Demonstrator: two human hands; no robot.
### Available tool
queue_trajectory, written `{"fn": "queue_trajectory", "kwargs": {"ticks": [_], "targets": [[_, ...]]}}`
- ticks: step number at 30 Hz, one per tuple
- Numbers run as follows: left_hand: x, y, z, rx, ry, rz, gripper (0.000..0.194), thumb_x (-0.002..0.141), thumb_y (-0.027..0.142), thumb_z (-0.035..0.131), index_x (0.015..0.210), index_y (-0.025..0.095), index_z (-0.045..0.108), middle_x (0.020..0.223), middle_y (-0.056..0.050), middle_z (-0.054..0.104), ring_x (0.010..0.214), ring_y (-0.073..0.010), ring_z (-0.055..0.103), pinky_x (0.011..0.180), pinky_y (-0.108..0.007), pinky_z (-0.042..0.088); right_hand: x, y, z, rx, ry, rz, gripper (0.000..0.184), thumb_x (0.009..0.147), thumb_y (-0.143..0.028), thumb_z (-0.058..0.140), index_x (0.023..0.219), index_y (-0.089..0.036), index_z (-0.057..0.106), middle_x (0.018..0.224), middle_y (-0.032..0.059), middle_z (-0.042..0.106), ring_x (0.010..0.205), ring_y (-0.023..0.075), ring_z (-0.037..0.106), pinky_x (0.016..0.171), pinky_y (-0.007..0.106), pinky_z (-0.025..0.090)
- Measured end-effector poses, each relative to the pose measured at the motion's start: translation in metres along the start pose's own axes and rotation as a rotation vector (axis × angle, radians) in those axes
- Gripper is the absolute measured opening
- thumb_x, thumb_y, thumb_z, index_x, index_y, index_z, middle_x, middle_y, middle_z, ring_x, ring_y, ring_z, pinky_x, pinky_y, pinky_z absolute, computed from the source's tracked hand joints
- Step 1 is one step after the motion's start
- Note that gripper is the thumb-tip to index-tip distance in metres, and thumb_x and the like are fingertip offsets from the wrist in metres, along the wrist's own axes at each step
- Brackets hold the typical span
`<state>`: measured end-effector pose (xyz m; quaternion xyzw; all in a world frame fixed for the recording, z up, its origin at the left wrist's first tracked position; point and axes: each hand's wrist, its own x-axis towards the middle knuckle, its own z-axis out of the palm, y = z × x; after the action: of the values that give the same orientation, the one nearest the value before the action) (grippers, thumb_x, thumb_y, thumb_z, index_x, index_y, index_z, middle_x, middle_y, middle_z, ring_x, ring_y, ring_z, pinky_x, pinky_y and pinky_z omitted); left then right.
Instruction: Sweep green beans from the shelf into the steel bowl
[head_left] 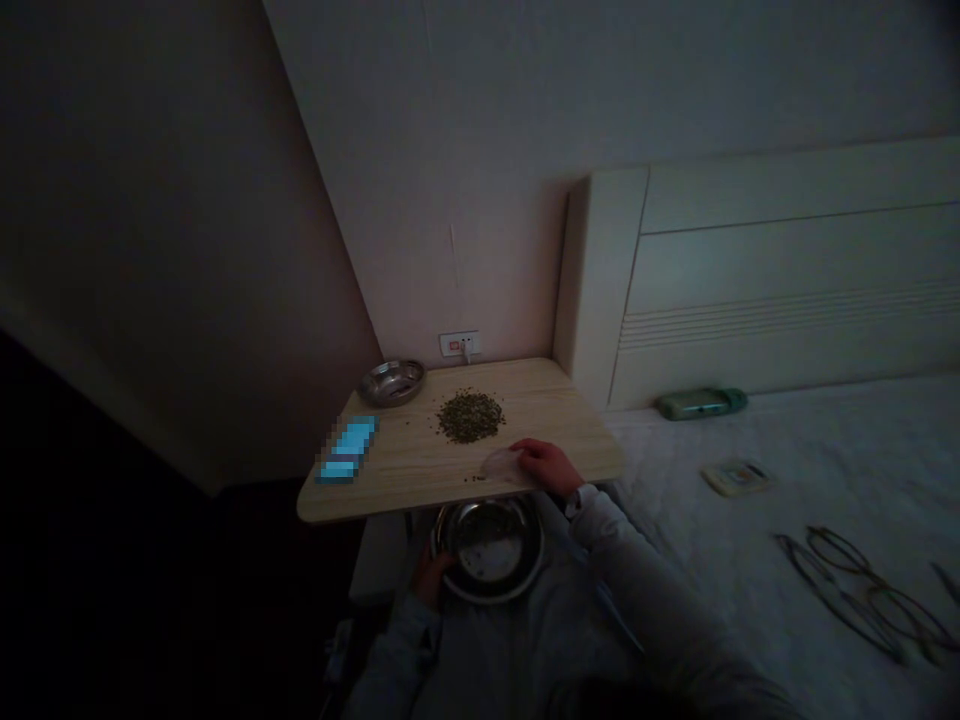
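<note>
My right hand (549,466) is closed on a thin, pale, see-through scraper-like piece (501,463), held low over the front of the wooden tabletop (405,480). A few dark grains lie by its edge. Behind it spreads a heap of small brownish-green grains (471,416). Below the table's front edge, my left hand (432,577) grips the left rim of a round metal bowl (491,545), which is over my lap. A few dark specks show inside the bowl. Dim light hides the finer detail of my left fingers.
A second metal bowl (392,383) stands at the tabletop's back left, with a blurred-out lit screen (346,450) in front. A wall socket (459,344) holds a plug. On the bed (675,520) at right are a green case (701,403), a pale packet (735,477) and eyeglasses (862,590).
</note>
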<state>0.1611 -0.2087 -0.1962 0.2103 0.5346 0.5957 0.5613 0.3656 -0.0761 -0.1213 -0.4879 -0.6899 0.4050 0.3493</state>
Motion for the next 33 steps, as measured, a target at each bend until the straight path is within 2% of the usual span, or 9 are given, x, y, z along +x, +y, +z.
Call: {"fn": "queue_trajectory", "kwargs": {"ticks": [5, 13, 23, 30, 33], "targets": [[-0.003, 0.003, 0.003, -0.031, 0.006, -0.030, 0.033, 0.045, 0.013, 0.060, 0.078, 0.018, 0.065, 0.066, -0.002, 0.068, 0.076, -0.0251, 0.064, 0.072, -0.035, 0.046, -0.003, -0.006, -0.002, 0.000, -0.053, 0.020, 0.034, 0.062, -0.020, 0.047, 0.089, -0.015, 0.067, 0.054, -0.0036, 0.050, 0.053, 0.0099, 0.041, 0.052, 0.022, 0.032], [0.010, -0.008, -0.006, -0.005, 0.009, -0.029, 0.030, 0.041, 0.016, 0.062, 0.071, 0.016, 0.064, 0.060, -0.002, 0.067, 0.068, -0.0244, 0.063, 0.068, -0.034, 0.046, -0.002, 0.000, -0.002, -0.002, -0.127, -0.029, 0.029, 0.061, -0.019, 0.047, 0.081, -0.016, 0.068, 0.056, -0.0016, 0.055, 0.055, 0.0105, 0.042, 0.054, 0.022, 0.033], [0.004, -0.006, -0.003, -0.072, -0.044, -0.041, 0.035, 0.045, 0.014, 0.061, 0.081, 0.016, 0.063, 0.063, -0.002, 0.068, 0.073, -0.0252, 0.064, 0.073, -0.036, 0.047, 0.001, -0.003, 0.000, 0.037, 0.021, -0.021, 0.034, 0.064, -0.025, 0.046, 0.090, -0.014, 0.065, 0.056, -0.0033, 0.049, 0.055, 0.0109, 0.043, 0.056, 0.024, 0.035], [0.006, -0.008, -0.005, -0.055, 0.003, -0.049, 0.031, 0.045, 0.014, 0.063, 0.076, 0.016, 0.062, 0.078, -0.004, 0.070, 0.083, -0.0258, 0.063, 0.078, -0.036, 0.045, 0.001, -0.003, 0.002, -0.057, -0.035, -0.031, 0.035, 0.066, -0.023, 0.048, 0.095, -0.015, 0.066, 0.060, -0.0020, 0.053, 0.057, 0.0112, 0.045, 0.058, 0.024, 0.034], [0.006, -0.008, -0.006, -0.037, -0.008, -0.039, 0.028, 0.045, 0.015, 0.062, 0.074, 0.016, 0.063, 0.070, -0.004, 0.069, 0.079, -0.0256, 0.064, 0.074, -0.035, 0.046, 0.001, -0.001, 0.002, -0.056, -0.081, -0.039, 0.033, 0.065, -0.022, 0.050, 0.093, -0.015, 0.066, 0.060, -0.0020, 0.054, 0.057, 0.0106, 0.045, 0.058, 0.023, 0.034]]}}
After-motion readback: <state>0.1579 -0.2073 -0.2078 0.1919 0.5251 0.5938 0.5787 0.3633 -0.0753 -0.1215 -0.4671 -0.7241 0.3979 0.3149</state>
